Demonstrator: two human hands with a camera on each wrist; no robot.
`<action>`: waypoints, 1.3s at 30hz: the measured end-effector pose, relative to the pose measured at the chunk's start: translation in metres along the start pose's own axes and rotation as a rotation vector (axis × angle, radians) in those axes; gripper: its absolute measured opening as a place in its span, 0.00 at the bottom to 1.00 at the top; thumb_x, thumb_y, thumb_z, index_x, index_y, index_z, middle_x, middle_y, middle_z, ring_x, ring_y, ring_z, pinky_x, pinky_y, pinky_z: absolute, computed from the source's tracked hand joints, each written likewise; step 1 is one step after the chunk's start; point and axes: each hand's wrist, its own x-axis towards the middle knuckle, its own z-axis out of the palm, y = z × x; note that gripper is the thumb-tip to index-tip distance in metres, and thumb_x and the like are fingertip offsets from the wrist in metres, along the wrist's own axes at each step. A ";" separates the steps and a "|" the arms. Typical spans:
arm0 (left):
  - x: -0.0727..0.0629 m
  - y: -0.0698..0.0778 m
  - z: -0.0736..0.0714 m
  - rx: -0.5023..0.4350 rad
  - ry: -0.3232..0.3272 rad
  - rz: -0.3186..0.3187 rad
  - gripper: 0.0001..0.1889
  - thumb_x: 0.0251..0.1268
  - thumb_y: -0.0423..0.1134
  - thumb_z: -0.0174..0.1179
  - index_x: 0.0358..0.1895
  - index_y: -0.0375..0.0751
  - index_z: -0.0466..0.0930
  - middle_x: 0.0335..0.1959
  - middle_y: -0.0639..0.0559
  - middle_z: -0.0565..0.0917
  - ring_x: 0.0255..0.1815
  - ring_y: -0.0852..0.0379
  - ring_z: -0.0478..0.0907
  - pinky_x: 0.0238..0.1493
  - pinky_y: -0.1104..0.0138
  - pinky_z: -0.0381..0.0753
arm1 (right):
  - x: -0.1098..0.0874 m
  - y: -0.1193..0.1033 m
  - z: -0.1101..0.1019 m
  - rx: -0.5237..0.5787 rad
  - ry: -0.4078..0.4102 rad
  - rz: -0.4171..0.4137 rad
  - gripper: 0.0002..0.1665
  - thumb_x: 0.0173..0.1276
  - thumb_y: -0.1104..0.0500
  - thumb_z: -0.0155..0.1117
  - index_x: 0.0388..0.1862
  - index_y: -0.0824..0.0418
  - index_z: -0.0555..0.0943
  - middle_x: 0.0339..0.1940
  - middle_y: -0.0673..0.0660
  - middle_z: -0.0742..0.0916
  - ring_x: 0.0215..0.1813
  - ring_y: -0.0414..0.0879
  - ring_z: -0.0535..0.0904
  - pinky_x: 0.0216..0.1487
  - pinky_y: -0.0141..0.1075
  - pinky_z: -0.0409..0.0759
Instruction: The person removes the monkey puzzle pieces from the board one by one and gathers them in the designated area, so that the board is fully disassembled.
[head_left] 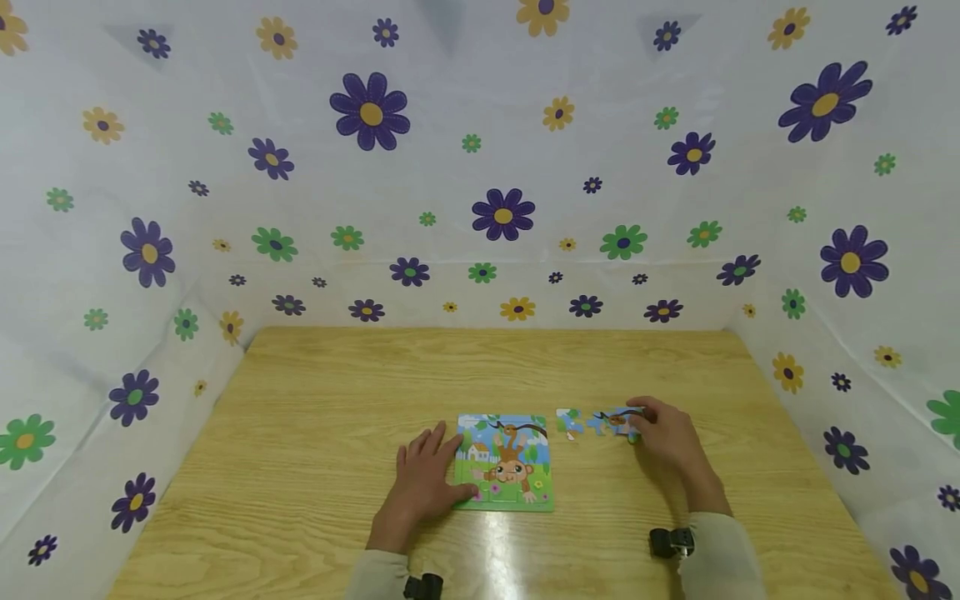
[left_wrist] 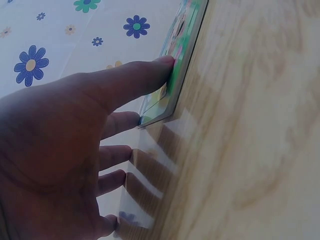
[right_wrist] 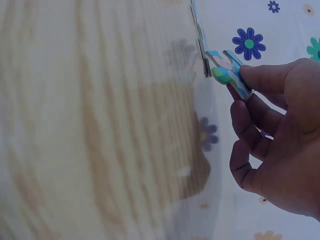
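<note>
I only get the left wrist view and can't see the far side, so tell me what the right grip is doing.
Observer: The right grip pinches a small piece between thumb and fingers.

Operator: Tell me what lies nearest the right edge of the puzzle.

Observer: A loose piece lies on the table there, apart from the puzzle.

Operator: I see the picture nearly edge-on. Name its main figure.

Observer: A monkey, upside down, with its head toward the edge nearest the person.
</note>
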 end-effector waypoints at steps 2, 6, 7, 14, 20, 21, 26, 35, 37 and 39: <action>0.000 0.000 0.000 -0.002 0.004 0.003 0.43 0.52 0.59 0.69 0.71 0.47 0.66 0.77 0.41 0.57 0.76 0.35 0.51 0.70 0.32 0.43 | 0.000 0.002 -0.002 -0.001 -0.006 0.013 0.21 0.75 0.56 0.53 0.63 0.59 0.75 0.51 0.65 0.83 0.52 0.60 0.79 0.45 0.50 0.77; -0.001 -0.001 0.001 0.007 0.002 -0.002 0.43 0.53 0.59 0.69 0.72 0.47 0.65 0.77 0.41 0.56 0.77 0.35 0.51 0.71 0.33 0.43 | 0.000 0.006 -0.004 -0.007 -0.025 0.027 0.21 0.75 0.56 0.52 0.63 0.61 0.75 0.50 0.66 0.83 0.50 0.60 0.79 0.43 0.49 0.77; -0.001 -0.001 0.001 0.009 0.004 -0.002 0.43 0.53 0.59 0.69 0.72 0.47 0.65 0.77 0.41 0.56 0.77 0.35 0.51 0.71 0.33 0.43 | 0.000 0.007 -0.005 -0.014 -0.026 0.028 0.21 0.75 0.56 0.53 0.63 0.62 0.75 0.51 0.67 0.83 0.51 0.60 0.79 0.43 0.49 0.77; -0.001 0.000 0.000 0.003 0.002 0.001 0.43 0.52 0.58 0.69 0.71 0.46 0.66 0.77 0.40 0.57 0.76 0.35 0.52 0.71 0.33 0.45 | 0.004 0.013 -0.008 -0.073 -0.019 -0.003 0.19 0.74 0.60 0.53 0.59 0.67 0.77 0.50 0.72 0.80 0.51 0.65 0.77 0.45 0.56 0.76; -0.001 -0.001 0.001 0.007 -0.005 -0.005 0.44 0.53 0.60 0.68 0.72 0.47 0.65 0.77 0.41 0.56 0.77 0.35 0.51 0.71 0.33 0.44 | 0.004 0.016 -0.009 -0.124 -0.034 -0.019 0.19 0.73 0.60 0.54 0.59 0.67 0.77 0.47 0.72 0.79 0.45 0.62 0.77 0.40 0.53 0.76; -0.001 -0.001 0.002 0.009 -0.005 -0.006 0.44 0.53 0.60 0.68 0.72 0.48 0.65 0.77 0.41 0.56 0.77 0.35 0.51 0.71 0.33 0.44 | 0.004 0.017 -0.009 -0.129 -0.036 -0.018 0.19 0.73 0.60 0.54 0.59 0.67 0.77 0.46 0.71 0.78 0.45 0.61 0.77 0.40 0.52 0.76; -0.001 0.000 0.002 0.017 -0.001 0.003 0.44 0.52 0.60 0.68 0.72 0.46 0.65 0.77 0.41 0.57 0.76 0.35 0.52 0.71 0.33 0.45 | 0.002 0.016 -0.009 -0.131 -0.028 -0.021 0.19 0.73 0.60 0.54 0.59 0.67 0.76 0.46 0.71 0.78 0.44 0.60 0.77 0.39 0.51 0.76; -0.001 -0.001 0.002 0.038 -0.007 0.002 0.44 0.54 0.61 0.66 0.72 0.46 0.64 0.77 0.41 0.57 0.76 0.36 0.52 0.71 0.33 0.46 | 0.002 -0.009 0.009 -0.023 0.018 -0.077 0.22 0.72 0.56 0.57 0.62 0.63 0.76 0.50 0.69 0.77 0.48 0.60 0.78 0.42 0.50 0.79; -0.001 -0.001 0.001 0.035 -0.007 0.002 0.44 0.54 0.61 0.67 0.72 0.45 0.65 0.77 0.41 0.57 0.76 0.35 0.52 0.70 0.33 0.46 | 0.003 -0.021 0.015 -0.011 0.014 -0.103 0.21 0.72 0.57 0.57 0.61 0.63 0.77 0.50 0.69 0.77 0.47 0.59 0.79 0.42 0.50 0.80; -0.001 -0.001 0.001 0.030 -0.007 0.004 0.44 0.53 0.61 0.67 0.72 0.45 0.65 0.77 0.41 0.57 0.76 0.35 0.52 0.70 0.32 0.46 | 0.003 -0.034 0.020 -0.001 0.005 -0.127 0.20 0.72 0.57 0.57 0.60 0.63 0.78 0.49 0.68 0.78 0.45 0.57 0.79 0.41 0.48 0.80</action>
